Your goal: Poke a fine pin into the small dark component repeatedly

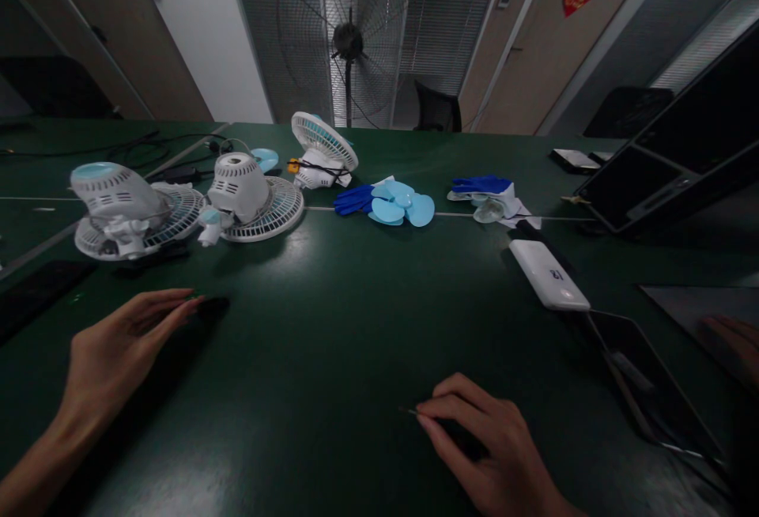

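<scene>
My left hand [122, 347] is closed in a pinch at the left, its fingertips at a small dark object [212, 306] low over the green table [308, 327]. The kind of that object does not show. At the lower middle, my right hand [489, 438] pinches a small thin pin-like piece [408, 410] between thumb and forefinger. Beyond my left hand lie two white fan heads, one at the far left [124, 201] and another beside it [240, 189], both with grilles facing down. A light-blue fan blade [402, 202] rests against a blue glove [354, 199].
A third fan head [323, 153] leans farther back. To the right are gloves [483, 189], a white power bank [549, 273], a dark tablet-like device [646, 379] and a black case [681, 137]. Another person's hand [735, 339] shows at the right edge.
</scene>
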Available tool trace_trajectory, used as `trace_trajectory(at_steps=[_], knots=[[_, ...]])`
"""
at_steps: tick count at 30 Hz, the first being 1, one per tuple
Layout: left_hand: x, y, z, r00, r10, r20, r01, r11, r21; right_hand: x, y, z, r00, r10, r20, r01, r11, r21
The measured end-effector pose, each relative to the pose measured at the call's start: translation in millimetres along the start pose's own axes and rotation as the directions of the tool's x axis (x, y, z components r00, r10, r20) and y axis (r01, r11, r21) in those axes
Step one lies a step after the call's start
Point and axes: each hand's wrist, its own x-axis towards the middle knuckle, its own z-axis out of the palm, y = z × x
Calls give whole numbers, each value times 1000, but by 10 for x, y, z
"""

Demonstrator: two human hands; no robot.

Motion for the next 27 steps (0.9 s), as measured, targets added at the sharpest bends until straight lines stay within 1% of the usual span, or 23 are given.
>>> trace_trajectory(at_steps=[3,7,9,12,15,18,23,27], knots=[[37,-76,-10,998,33,48,-34,999,20,2,3,1,1000,-6,-3,6,1000,0],[103,-147,0,988,93,126,-91,996,-25,13,-8,-5,1000,-12,4,12,1000,4],[122,-155,-1,984,74,161,-71,997,-23,23,-16,-9,1000,-16,-6,16,1000,-5],[128,-145,-18,979,0,202,-6,1000,28,30,-22,-10,1000,-19,-9,19,1000,-15],[125,-130,-35,979,-34,199,20,997,73,21,-17,-8,1000,-22,-3,22,1000,-19],[123,-107,-42,983,-23,183,9,997,77,4,-3,-1,1000,-20,-7,20,1000,-19],[119,-74,-55,979,-29,200,11,996,88,-5,8,5,1000,-1,18,1,1000,-27],[122,-81,-62,982,-18,187,-2,994,108,-1,-3,-4,1000,-1,13,2,1000,-26]])
